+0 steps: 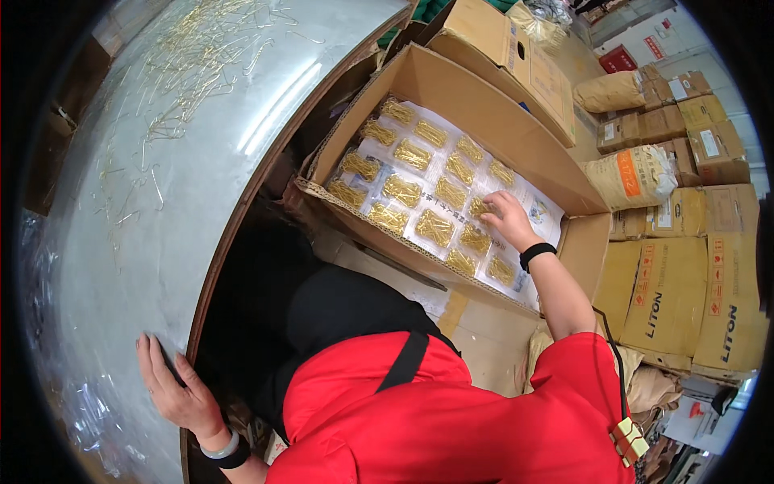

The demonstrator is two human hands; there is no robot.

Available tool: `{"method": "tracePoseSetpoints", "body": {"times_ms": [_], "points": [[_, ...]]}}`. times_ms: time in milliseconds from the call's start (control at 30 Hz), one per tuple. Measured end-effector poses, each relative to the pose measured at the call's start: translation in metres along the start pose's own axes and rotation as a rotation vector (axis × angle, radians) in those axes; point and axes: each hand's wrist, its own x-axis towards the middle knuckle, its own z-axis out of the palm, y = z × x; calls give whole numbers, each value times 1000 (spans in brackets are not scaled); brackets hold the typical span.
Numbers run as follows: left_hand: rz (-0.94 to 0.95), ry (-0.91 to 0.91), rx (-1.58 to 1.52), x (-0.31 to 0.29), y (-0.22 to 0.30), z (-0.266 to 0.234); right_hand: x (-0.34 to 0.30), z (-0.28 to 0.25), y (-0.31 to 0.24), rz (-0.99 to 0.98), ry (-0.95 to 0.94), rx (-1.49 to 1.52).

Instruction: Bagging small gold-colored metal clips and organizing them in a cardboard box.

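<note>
Where our left hand (184, 395) rests: on the near edge of the smooth grey table (177, 250), thumb and fingers parted around something dark (171, 369) that we cannot make out.
Right hand (509, 219): well apart from the left, fingers half curled at one bundle (479, 207); we cannot tell whether they have closed on it.
Bundle: inside the box (500, 121), among rows of similar gold wire bundles (435, 227); we judge it light, stiff and springy, hard to break but apt to slide or tangle.
Hold: we would pinch it across the middle from both long sides, as the wire and what looks like clear plastic (407, 169) seem slick.
Box: open, long, brown cardboard, with printed white paper (524, 189) under the bundles.
Loose wires (193, 73): thin, hooked, shiny, tangled on the table's far end.
Background: stiff cartons (673, 274), crinkled sacks (633, 177).
</note>
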Motion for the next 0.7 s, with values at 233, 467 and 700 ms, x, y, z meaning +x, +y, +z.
{"method": "tracePoseSetpoints", "body": {"times_ms": [233, 467, 700], "points": [[17, -25, 11, -2, 0, -1, -6, -6, -8, 119, 18, 73], [1, -20, 22, 1, 1, -1, 5, 26, 87, 569, 436, 389], [-3, -45, 64, -2, -1, -3, 38, 8, 85, 907, 305, 1164]]}}
